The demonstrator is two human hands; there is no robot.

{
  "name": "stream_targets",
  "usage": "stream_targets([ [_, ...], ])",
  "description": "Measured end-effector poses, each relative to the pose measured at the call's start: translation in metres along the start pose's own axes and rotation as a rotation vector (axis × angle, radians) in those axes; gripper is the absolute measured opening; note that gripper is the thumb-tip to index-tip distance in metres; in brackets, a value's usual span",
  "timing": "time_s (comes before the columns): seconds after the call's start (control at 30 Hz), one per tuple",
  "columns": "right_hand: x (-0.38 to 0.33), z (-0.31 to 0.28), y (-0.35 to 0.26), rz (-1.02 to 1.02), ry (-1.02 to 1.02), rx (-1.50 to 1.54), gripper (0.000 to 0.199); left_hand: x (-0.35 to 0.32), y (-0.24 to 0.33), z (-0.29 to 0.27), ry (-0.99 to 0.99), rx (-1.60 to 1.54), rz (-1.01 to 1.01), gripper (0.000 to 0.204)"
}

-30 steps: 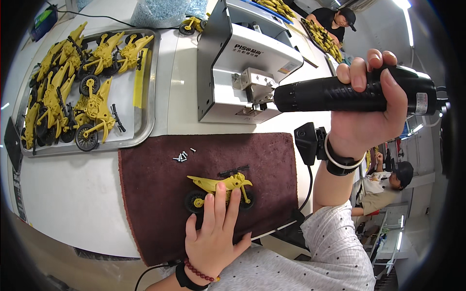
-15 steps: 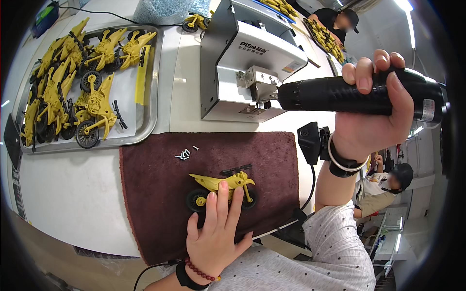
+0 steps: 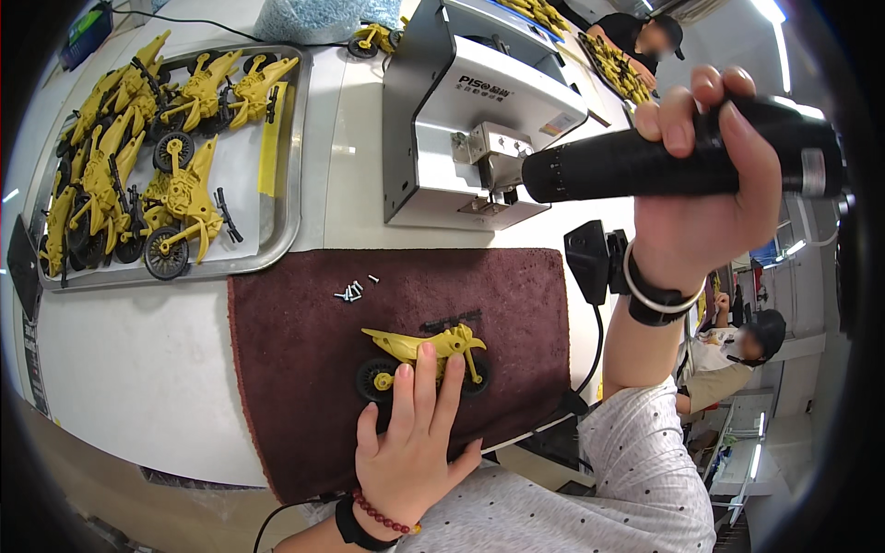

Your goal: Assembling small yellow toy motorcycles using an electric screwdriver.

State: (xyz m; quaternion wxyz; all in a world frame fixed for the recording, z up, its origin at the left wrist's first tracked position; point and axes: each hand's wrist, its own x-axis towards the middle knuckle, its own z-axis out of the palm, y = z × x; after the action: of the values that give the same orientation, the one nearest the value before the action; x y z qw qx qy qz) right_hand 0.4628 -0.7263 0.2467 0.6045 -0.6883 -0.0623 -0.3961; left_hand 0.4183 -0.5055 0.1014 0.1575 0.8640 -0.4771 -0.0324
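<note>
My right hand is wrapped round a black electric screwdriver, raised at the right. The driver's tip end is at the metal block on the front of a grey screw feeder; the bit itself is hard to make out. A yellow toy motorcycle with black wheels lies on its side on a dark maroon cloth. My left hand rests on it, fingers stretched flat over its lower middle and hiding part of it. Several small silver screws lie on the cloth beyond the toy.
A metal tray heaped with yellow toy motorcycles stands at the far left. Near the feeder lie a bag of blue bits and another toy. Two people sit to the right. A small black device stands by my right wrist.
My right hand and the screwdriver have shifted slightly up and left against the feeder. My left hand and the toy motorcycle look almost still.
</note>
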Motion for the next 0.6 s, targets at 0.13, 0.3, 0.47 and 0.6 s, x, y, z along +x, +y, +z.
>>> stream_targets([
  [0.13, 0.014, -0.005, 0.003, 0.126, -0.110, 0.058, 0.028, 0.000, -0.002, 0.001, -0.008, -0.001, -0.017, 0.084],
  [0.3, -0.006, -0.004, -0.020, 0.178, -0.120, 0.240, 0.027, 0.001, -0.001, -0.002, 0.027, 0.000, 0.003, 0.083],
  [0.47, -0.032, 0.016, -0.017, 0.191, -0.142, 0.390, 0.029, 0.003, 0.000, 0.000, 0.061, 0.013, -0.008, 0.082],
  [0.6, -0.035, 0.023, -0.002, 0.191, -0.356, 0.400, 0.031, 0.003, 0.000, 0.002, 0.072, 0.026, -0.019, 0.078],
])
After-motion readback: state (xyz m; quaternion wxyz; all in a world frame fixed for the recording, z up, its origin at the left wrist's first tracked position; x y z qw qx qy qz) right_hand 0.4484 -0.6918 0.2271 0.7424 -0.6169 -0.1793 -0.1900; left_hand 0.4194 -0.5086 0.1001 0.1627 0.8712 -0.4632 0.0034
